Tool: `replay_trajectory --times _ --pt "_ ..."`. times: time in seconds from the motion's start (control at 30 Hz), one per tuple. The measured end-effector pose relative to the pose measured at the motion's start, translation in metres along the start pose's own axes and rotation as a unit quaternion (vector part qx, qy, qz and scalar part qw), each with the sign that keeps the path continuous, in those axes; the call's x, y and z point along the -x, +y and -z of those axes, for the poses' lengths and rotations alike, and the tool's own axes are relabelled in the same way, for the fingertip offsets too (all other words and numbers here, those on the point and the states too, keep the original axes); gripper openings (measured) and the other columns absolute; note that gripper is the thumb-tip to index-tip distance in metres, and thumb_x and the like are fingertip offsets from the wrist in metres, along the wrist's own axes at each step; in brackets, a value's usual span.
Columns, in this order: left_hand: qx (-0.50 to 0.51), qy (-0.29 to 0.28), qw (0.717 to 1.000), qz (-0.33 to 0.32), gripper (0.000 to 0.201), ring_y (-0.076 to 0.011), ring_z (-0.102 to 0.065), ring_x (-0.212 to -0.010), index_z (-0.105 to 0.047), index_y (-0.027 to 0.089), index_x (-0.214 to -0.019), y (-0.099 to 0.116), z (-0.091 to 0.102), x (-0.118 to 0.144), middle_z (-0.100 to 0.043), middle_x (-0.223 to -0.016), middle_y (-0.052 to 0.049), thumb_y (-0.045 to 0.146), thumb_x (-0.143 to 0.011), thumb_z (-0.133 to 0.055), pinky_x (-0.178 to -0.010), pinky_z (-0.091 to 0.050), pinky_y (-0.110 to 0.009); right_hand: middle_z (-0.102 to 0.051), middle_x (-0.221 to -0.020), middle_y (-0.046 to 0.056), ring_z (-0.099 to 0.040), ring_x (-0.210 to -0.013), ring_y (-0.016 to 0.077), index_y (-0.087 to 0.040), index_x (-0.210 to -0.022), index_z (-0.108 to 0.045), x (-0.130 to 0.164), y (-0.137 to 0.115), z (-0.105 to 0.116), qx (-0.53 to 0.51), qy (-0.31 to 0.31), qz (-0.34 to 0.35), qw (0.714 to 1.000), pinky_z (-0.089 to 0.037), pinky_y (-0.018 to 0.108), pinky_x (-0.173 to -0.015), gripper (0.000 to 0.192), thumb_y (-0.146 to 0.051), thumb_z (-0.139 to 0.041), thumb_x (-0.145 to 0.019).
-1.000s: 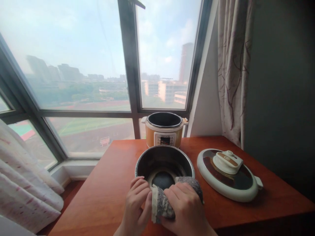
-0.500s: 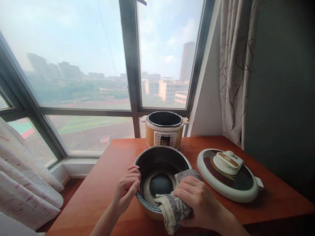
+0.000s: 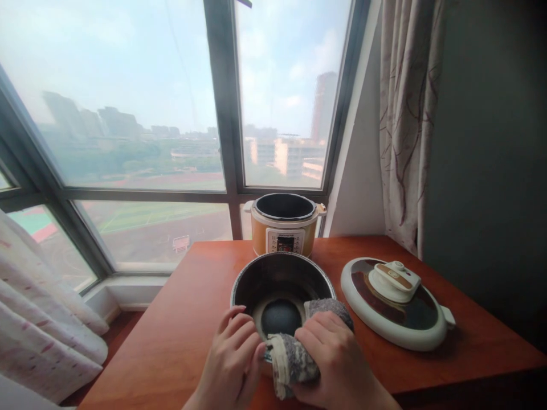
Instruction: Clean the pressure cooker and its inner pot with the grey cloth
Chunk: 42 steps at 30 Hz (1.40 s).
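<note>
A dark round inner pot stands near the table's front, its inside dull and worn at the bottom. My left hand is closed over the pot's near-left rim, fingers hooked to the inside. With my right hand I grip a folded grey towel with a cream edge, draped over the near-right rim. Part of the towel lies inside the pot and part hangs outside. Behind the pot sits the pressure cooker body, lidless, its control panel facing me.
On the right of the wooden table lies the cooker lid, handle up. Large windows rise behind the table. Curtains hang at the left and right.
My left hand has slid along the rim toward me and to the right, nearer the towel. My right hand, still gripping the towel, has shifted slightly left.
</note>
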<state>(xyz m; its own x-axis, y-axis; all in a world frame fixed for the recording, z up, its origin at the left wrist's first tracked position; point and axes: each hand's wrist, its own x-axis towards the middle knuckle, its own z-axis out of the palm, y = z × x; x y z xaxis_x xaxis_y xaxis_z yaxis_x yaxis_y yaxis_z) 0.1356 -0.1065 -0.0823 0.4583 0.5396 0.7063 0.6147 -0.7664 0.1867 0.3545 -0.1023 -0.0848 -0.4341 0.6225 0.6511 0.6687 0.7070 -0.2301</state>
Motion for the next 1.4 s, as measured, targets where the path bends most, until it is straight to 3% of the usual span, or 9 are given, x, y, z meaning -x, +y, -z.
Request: replay_trajectory --times 0.17,0.37,0.53,0.77,0.93,1.17,1.4 --pt "0.006 0.026 0.999 0.021 0.02 -0.0191 -0.054 -0.074 -0.048 0.021 -0.082 0.017 -0.002 -0.004 -0.056 -0.076 -0.003 0.004 -0.087 -0.039 -0.089 -0.044 -0.042 -0.06 -0.069 0.001 -0.05 -0.065 0.0208 -0.023 -0.072 -0.052 -0.008 -0.03 -0.013 0.034 0.058 -0.026 0.997 -0.03 0.037 -0.066 0.025 -0.037 -0.071 -0.063" --pt "0.052 -0.004 0.998 0.025 0.024 -0.0162 -0.048 -0.066 -0.04 0.021 -0.074 0.0 0.005 -0.005 -0.048 -0.066 0.001 0.006 -0.092 -0.036 -0.081 -0.043 -0.039 -0.063 -0.072 0.002 -0.052 -0.065 0.0213 -0.022 -0.082 -0.057 -0.009 -0.038 -0.02 0.041 0.067 0.013 0.997 -0.031 0.038 -0.064 0.022 -0.038 -0.068 -0.072" --pt "0.078 -0.005 0.996 0.05 0.029 -0.0141 -0.043 -0.062 -0.032 0.021 -0.068 -0.016 0.006 -0.005 -0.041 -0.061 0.003 0.009 -0.094 -0.036 -0.078 -0.04 -0.036 -0.066 -0.079 0.002 -0.055 -0.069 0.0216 -0.02 -0.093 -0.06 -0.005 -0.025 -0.015 0.029 0.03 0.065 0.997 -0.034 0.038 -0.065 0.029 -0.041 -0.068 -0.075" --pt "0.154 -0.058 0.986 0.028 0.035 -0.0138 -0.038 -0.058 -0.026 0.02 -0.064 -0.053 0.019 -0.014 -0.034 -0.058 0.004 0.016 -0.097 -0.034 -0.077 -0.039 -0.035 -0.07 -0.096 0.0 -0.059 -0.087 0.0221 -0.023 -0.103 -0.06 -0.002 0.022 0.019 -0.075 -0.117 0.091 0.986 -0.039 0.036 -0.081 0.042 -0.036 -0.08 -0.069" --pt "0.146 -0.034 0.988 0.022 0.035 -0.0136 -0.038 -0.059 -0.027 0.021 -0.063 -0.064 0.015 -0.014 -0.032 -0.058 0.004 0.014 -0.096 -0.037 -0.084 -0.041 -0.036 -0.068 -0.097 0.002 -0.057 -0.089 0.0238 -0.023 -0.101 -0.06 0.0 0.03 0.016 -0.093 -0.092 0.059 0.99 -0.039 0.037 -0.084 0.043 -0.027 -0.079 -0.062" --pt "0.076 0.045 0.996 0.015 0.026 -0.016 -0.049 -0.073 -0.041 0.021 -0.071 -0.041 0.006 -0.004 -0.046 -0.067 0.002 0.006 -0.092 -0.037 -0.097 -0.04 -0.045 -0.067 -0.091 0.002 -0.056 -0.086 0.0241 -0.023 -0.096 -0.061 0.003 0.02 0.004 -0.081 -0.044 0.036 0.995 -0.037 0.037 -0.082 0.04 -0.027 -0.075 -0.059" --pt "-0.014 0.034 0.999 0.006 0.022 -0.0176 -0.052 -0.077 -0.047 0.021 -0.077 0.001 -0.005 0.001 -0.053 -0.071 0.0 0.002 -0.088 -0.044 -0.101 -0.036 -0.047 -0.065 -0.083 0.001 -0.054 -0.081 0.023 -0.023 -0.089 -0.061 0.002 0.011 0.001 -0.042 -0.017 0.014 0.999 -0.036 0.037 -0.078 0.032 -0.032 -0.074 -0.061"
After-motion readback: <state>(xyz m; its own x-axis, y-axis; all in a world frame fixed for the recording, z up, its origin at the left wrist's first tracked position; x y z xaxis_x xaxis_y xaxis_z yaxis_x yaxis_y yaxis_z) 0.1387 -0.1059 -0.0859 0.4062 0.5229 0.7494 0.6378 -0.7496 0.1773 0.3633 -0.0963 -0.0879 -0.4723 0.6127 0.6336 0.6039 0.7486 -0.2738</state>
